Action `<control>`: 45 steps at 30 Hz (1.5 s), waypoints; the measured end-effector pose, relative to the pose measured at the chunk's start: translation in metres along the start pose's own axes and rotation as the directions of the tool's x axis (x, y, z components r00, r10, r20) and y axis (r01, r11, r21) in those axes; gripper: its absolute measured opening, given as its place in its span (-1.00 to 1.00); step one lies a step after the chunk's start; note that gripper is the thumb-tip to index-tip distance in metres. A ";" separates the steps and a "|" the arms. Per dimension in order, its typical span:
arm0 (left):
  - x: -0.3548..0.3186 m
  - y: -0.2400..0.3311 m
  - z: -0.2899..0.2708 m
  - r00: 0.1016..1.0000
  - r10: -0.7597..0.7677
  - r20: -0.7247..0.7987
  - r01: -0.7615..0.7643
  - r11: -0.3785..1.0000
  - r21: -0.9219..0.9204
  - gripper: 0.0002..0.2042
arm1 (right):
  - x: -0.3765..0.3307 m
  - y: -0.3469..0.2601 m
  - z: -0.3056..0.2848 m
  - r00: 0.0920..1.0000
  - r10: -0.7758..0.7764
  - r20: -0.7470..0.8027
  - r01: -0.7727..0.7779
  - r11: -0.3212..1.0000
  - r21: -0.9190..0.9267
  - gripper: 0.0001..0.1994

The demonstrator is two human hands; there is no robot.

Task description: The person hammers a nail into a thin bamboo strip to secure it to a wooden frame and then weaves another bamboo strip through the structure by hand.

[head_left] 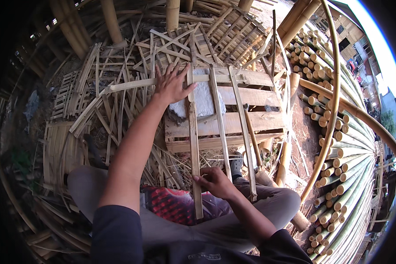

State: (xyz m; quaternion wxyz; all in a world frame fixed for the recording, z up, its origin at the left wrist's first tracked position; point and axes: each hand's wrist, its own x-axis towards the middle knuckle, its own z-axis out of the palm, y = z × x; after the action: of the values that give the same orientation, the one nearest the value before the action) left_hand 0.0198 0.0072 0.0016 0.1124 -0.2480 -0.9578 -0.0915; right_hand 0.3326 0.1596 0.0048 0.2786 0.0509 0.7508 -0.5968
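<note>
Left hand (170,87) spread, grip released, against a long flat pale bamboo slat (193,136), right hand (218,184) pinching it past the near edge of the brown plank worktop (255,119), open gap at its right.

Bright daylight beyond right edge of wooden crate (266,120) | sky (383,66) glaring white | dim shadow past crate's left edge | fisheye bending, black rim

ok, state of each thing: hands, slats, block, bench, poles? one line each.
left hand: open, fingers spread, at cross slat
right hand: closed on lower part of left slat
left slat: held, crossing cross slat
middle slat: not held, crossing cross slat
right slat: same
block: on bench, partly hidden
bench: boards gapped
poles: stacked, lying
</note>
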 end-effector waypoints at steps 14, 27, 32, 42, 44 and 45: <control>0.003 0.002 0.000 0.999 -0.001 0.045 -0.001 0.999 0.051 -0.16 | 0.004 -0.010 -0.002 0.996 -0.026 0.080 0.012 0.984 0.179 -0.70; 0.004 0.004 0.000 1.000 0.000 0.031 -0.001 0.999 0.046 -0.16 | 0.004 -0.008 -0.002 0.997 -0.051 0.053 0.044 0.992 0.114 -0.73; 0.004 0.001 0.000 0.999 -0.003 0.039 0.002 1.000 0.031 -0.19 | 0.005 -0.009 0.002 0.998 -0.032 0.049 0.026 0.992 0.126 -0.72; 0.004 0.002 0.000 0.999 0.005 0.040 -0.007 0.999 0.034 -0.21 | 0.004 -0.015 0.001 0.997 0.018 0.080 -0.035 0.974 0.222 -0.59; 0.005 0.002 0.000 0.999 0.002 0.040 -0.004 0.999 0.043 -0.21 | -0.002 -0.031 -0.004 0.992 0.111 0.062 -0.121 0.973 0.195 -0.47; 0.004 0.002 0.001 0.999 -0.002 0.042 0.000 0.999 0.043 -0.21 | 0.001 -0.024 -0.005 0.994 0.092 0.062 -0.103 0.973 0.206 -0.39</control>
State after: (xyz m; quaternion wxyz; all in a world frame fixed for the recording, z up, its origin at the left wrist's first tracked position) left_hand 0.0172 0.0109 0.0023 0.0977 -0.2469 -0.9619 -0.0656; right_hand 0.3205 0.1569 0.0260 0.3200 0.1013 0.6731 -0.6590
